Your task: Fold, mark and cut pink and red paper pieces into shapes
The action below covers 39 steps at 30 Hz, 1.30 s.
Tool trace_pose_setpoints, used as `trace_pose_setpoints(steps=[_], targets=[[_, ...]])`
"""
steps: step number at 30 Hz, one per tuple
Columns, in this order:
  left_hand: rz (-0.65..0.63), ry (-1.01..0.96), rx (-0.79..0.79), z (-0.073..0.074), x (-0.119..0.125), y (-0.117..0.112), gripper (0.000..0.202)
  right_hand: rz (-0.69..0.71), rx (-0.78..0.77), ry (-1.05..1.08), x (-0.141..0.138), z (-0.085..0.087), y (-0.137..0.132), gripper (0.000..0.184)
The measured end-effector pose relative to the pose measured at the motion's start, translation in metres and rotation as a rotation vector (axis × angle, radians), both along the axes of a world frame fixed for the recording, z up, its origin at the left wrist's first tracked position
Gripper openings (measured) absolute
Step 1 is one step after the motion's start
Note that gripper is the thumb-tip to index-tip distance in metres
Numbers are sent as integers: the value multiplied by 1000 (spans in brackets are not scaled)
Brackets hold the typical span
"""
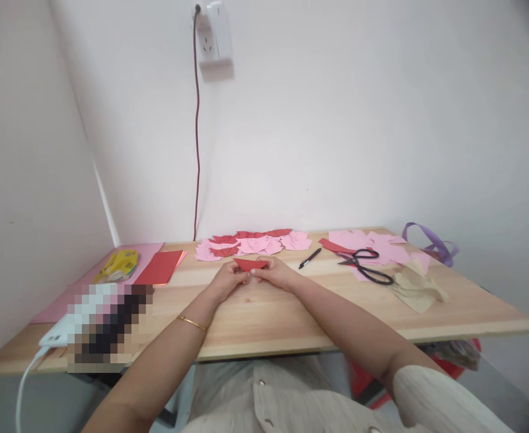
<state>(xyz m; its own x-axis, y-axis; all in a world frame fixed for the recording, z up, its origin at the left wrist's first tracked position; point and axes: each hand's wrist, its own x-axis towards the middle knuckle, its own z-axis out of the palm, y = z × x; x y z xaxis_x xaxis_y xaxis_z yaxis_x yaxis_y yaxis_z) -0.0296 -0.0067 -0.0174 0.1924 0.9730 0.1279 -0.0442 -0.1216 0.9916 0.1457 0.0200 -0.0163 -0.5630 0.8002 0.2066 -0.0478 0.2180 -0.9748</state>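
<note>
A small folded piece of red paper (251, 263) is held between both my hands at the middle of the wooden table (268, 319). My left hand (228, 278) pinches its left end, fingers closed. Its right end is pinched by my right hand (274, 273). Behind my hands lies a row of folded red and pink paper pieces (253, 243). A black pen (310, 258) rests just right of my right hand.
Black scissors (367, 265) lie on pink paper scraps (372, 245) at the right, with beige paper (415, 285) beside them. A red sheet stack (160, 266) and a yellow packet (117, 265) sit at left. A white charger (54, 334) sits near the front left edge.
</note>
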Motion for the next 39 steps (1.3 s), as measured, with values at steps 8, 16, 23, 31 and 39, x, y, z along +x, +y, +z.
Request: trace_pose_setpoints(steps=[8,16,23,31,39], targets=[[-28,47,-25,3,-1,-2,27,15,7,-37,1,0,1,24],[-12,20,-28,3,1,-3,28,-28,18,-2,-2,-4,4,28],[419,-392,-25,10,-24,15,36,-317,197,62,0,8,2,31],[97,-174,-20,3,-9,4,38,-165,106,-14,-3,-7,8,30],[95,-96,9,3,-9,4,32,-213,35,-6,-3,1,3,28]])
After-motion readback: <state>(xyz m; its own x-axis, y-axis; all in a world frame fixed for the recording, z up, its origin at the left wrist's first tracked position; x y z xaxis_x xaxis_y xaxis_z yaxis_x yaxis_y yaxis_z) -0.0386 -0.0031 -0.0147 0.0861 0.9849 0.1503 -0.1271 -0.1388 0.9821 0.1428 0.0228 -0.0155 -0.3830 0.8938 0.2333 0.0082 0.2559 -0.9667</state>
